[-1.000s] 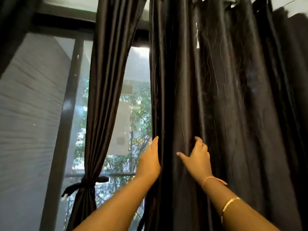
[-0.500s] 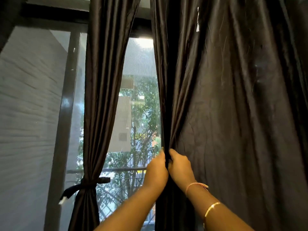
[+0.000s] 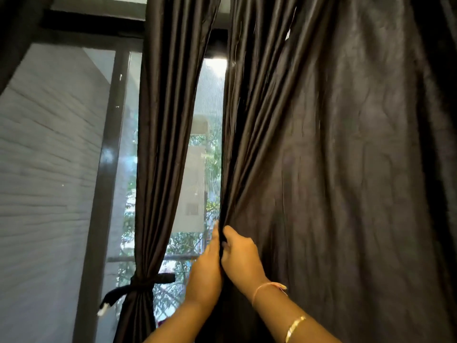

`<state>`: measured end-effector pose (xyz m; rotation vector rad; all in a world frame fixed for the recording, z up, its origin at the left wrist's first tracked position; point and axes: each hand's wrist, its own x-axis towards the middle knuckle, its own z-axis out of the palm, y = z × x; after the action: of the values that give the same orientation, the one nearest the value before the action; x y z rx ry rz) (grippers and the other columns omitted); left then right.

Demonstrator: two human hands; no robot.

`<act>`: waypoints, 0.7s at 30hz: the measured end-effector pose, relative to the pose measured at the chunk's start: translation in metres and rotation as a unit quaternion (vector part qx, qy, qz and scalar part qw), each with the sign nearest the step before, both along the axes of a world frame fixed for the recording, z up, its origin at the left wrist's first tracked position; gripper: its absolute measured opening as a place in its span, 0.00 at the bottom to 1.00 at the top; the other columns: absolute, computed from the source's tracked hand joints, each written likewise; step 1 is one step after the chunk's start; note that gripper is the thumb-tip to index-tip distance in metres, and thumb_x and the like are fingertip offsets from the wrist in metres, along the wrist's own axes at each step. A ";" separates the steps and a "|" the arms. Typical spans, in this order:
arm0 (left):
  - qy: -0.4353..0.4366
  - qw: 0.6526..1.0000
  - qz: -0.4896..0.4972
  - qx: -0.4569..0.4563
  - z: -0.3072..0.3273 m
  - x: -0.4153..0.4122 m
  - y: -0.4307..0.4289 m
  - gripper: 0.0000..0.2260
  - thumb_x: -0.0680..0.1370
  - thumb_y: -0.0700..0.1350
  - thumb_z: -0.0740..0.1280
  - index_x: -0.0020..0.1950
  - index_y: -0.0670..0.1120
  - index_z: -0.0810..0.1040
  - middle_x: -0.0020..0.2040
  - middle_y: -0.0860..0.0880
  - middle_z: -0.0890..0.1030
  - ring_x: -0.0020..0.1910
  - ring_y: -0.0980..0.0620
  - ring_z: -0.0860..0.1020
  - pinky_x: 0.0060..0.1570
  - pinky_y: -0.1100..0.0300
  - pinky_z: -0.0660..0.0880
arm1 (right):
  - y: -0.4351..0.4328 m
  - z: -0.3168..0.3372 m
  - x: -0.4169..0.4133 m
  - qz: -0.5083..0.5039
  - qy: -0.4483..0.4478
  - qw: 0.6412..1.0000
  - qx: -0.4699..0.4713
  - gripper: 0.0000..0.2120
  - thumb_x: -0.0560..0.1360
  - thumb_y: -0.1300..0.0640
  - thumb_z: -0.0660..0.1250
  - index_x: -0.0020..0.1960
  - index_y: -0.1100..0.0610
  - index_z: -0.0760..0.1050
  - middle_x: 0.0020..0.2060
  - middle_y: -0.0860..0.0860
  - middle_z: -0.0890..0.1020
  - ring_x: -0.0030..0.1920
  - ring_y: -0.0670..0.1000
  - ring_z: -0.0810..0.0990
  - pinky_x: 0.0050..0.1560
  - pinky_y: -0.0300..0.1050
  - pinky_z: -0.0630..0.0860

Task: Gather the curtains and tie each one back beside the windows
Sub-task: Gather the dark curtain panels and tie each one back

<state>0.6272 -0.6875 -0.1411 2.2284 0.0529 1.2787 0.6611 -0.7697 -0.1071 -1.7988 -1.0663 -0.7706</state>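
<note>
Nearest: left hand and right hand, touching side by side, both clamped on the leading edge of the loose curtain. The right thumb and fingers curl round the fold; the left fingers pass out of sight behind it. The grip is probably there to bunch the cloth for tying.

Loose curtain: spreads wide to the right, ungathered, no tie visible.

Open room: a strip of window left of that edge.

Beyond: tied curtain, cinched by its tie-back just beside the window frame.

Farthest: trees outside.
</note>
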 end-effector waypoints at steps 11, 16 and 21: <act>0.036 0.993 -0.083 -0.078 0.009 0.036 -0.049 0.12 0.81 0.53 0.56 0.44 0.58 0.78 0.34 0.58 0.79 0.37 0.67 0.76 0.30 0.73 0.67 | -0.046 0.021 0.018 -0.071 0.103 0.990 0.064 0.18 0.77 0.39 0.58 0.42 0.54 0.64 0.42 0.59 0.81 0.47 0.63 0.78 0.44 0.51 0.72; 0.082 0.994 -0.063 0.037 0.018 0.060 -0.085 0.17 0.81 0.50 0.52 0.70 0.60 0.64 0.50 0.56 0.79 0.49 0.62 0.76 0.46 0.74 0.69 | -0.090 0.037 0.046 -0.155 0.113 0.981 0.035 0.10 0.80 0.53 0.55 0.54 0.59 0.69 0.52 0.62 0.80 0.55 0.64 0.77 0.50 0.51 0.73; 0.139 0.983 -0.042 0.112 0.046 0.095 -0.169 0.20 0.81 0.45 0.52 0.73 0.55 0.61 0.60 0.42 0.76 0.59 0.43 0.75 0.59 0.51 0.70 | -0.171 0.046 0.084 -0.195 0.137 0.967 0.092 0.08 0.80 0.56 0.57 0.54 0.60 0.70 0.56 0.64 0.78 0.57 0.64 0.76 0.48 0.50 0.70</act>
<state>0.7220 -0.8568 -0.0951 2.5591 -0.0838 0.9614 0.7454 -0.9409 -0.0608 -1.9092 -0.4479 -0.7918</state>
